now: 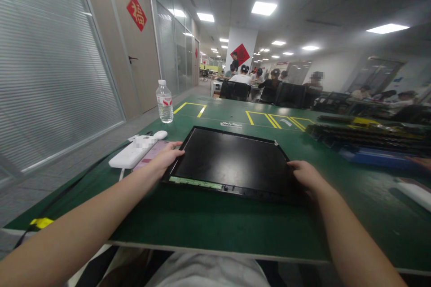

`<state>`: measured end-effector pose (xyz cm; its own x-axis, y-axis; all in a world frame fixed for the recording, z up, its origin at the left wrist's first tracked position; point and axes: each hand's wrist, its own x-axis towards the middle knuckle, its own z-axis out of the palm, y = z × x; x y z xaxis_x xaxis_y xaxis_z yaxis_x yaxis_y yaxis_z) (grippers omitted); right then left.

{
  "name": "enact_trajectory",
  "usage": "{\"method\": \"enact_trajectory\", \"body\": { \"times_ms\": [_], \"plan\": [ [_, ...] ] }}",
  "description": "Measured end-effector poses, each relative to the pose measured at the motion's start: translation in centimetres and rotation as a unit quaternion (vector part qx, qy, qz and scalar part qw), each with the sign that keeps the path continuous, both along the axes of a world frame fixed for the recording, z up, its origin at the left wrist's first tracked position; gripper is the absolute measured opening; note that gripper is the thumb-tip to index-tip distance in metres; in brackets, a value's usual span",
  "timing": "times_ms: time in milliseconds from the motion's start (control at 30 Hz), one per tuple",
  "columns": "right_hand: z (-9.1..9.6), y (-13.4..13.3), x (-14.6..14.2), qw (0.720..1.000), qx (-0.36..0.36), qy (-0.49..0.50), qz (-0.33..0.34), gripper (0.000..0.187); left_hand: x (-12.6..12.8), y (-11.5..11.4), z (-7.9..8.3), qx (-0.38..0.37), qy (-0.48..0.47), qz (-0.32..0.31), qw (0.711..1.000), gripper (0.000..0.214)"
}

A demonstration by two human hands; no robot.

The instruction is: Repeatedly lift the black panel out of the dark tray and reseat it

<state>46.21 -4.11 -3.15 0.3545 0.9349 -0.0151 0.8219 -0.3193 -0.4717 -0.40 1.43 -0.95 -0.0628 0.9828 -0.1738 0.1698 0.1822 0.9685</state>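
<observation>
A flat black display panel with a thin dark frame is held over the green table. Along its near edge runs a green circuit strip, and a small pale tab sits at its far right corner. My left hand grips the panel's left edge, thumb on top. On the opposite side my right hand is closed on the right edge, its lower fingers hidden beneath. Whether the panel's near edge touches the table I cannot tell.
Left of the panel lie a white power strip, a pink-screened phone and a white mouse. Behind them stands a water bottle. Dark stacked parts and a blue tray occupy the right. Several people sit beyond.
</observation>
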Motion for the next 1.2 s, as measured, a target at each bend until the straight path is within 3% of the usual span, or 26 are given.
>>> {"method": "enact_trajectory", "body": {
  "times_ms": [133,533,867,1200],
  "plan": [
    [-0.3,0.1,0.3,1.000,0.009,0.001,0.007,0.056,0.5,-0.7,0.9,-0.064,-0.054,0.008,0.996,0.061],
    [-0.3,0.2,0.5,1.000,0.005,-0.006,0.004,0.055,0.4,-0.5,0.7,-0.056,-0.108,0.016,0.992,0.063],
    [-1.2,0.4,1.3,0.999,0.034,0.036,0.005,0.046,0.2,-0.8,0.8,-0.059,-0.190,-0.033,0.979,0.096],
    [-1.4,0.4,1.2,0.996,0.055,0.064,-0.004,0.044,0.5,-1.5,1.6,-0.085,-0.175,-0.067,0.979,0.075]
  ]
}}
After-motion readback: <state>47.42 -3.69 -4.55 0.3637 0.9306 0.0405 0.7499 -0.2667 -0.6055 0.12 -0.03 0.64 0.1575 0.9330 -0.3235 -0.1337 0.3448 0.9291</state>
